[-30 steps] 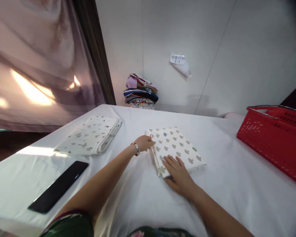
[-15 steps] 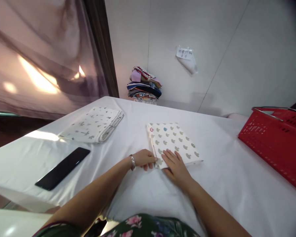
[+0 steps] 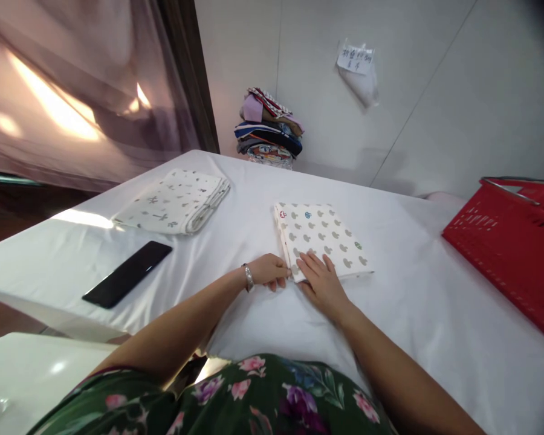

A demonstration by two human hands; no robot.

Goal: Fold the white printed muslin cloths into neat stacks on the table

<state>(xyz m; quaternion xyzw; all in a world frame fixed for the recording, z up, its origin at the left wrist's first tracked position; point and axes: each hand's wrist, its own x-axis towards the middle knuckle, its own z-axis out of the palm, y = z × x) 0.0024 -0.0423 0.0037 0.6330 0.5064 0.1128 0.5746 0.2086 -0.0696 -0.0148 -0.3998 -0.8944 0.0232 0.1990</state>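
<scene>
A white folded cloth [image 3: 320,232] with grey mushroom-like prints and a few coloured ones lies flat on the white-covered table [image 3: 403,302]. My left hand [image 3: 268,270], with a silver bracelet at the wrist, pinches the cloth's near left corner. Its thumb and forefinger are closed on the edge. My right hand [image 3: 323,284] rests palm down on the near edge of the same cloth, fingers stretched out. Further left lies another folded white cloth [image 3: 176,199] with small grey prints, apart from both hands.
A black flat slab [image 3: 127,273] lies on the table's left side. The red plastic basket [image 3: 512,254] stands at the right edge. Behind the table is a stack of folded fabrics [image 3: 269,130]. A curtain [image 3: 95,78] hangs at left; a paper note [image 3: 357,66] is on the wall.
The whole view has tilted downward, so everything sits higher in the picture. My hands keep nearly the same places on the cloth.
</scene>
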